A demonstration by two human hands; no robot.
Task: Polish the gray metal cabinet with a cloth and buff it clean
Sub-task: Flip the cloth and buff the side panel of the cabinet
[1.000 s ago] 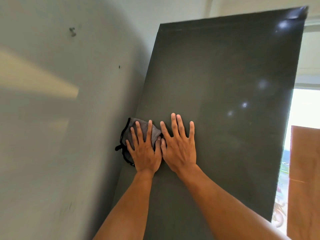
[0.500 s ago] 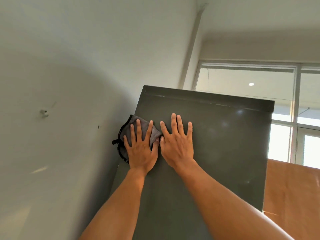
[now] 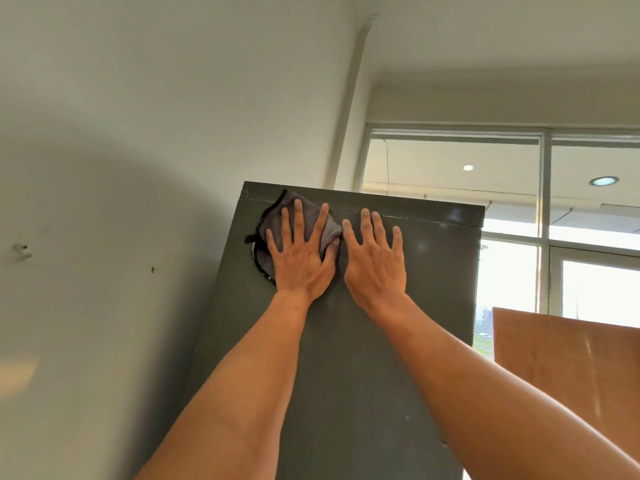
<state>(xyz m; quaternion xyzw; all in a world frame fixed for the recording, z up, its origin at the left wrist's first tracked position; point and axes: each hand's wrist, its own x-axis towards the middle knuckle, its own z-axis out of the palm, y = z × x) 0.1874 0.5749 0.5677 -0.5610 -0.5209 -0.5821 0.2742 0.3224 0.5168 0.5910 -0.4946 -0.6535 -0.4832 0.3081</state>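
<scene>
Left hand (image 3: 300, 258) flat, fingers spread wide, pressing gray cloth (image 3: 313, 221) on cabinet (image 3: 363, 375) face near top left edge | right hand (image 3: 375, 261) just right of it, fingers splayed, palm on bare metal | wall (image 3: 138, 133) left, window (image 3: 519, 220) far right

The cabinet (image 3: 363, 358) is dark gray and upright, its smooth face faintly specked. The cloth (image 3: 272, 220), gray with black edging, lies bunched flat beneath the left hand (image 3: 301, 261), spilling out past the fingers near the cabinet's top edge.
</scene>
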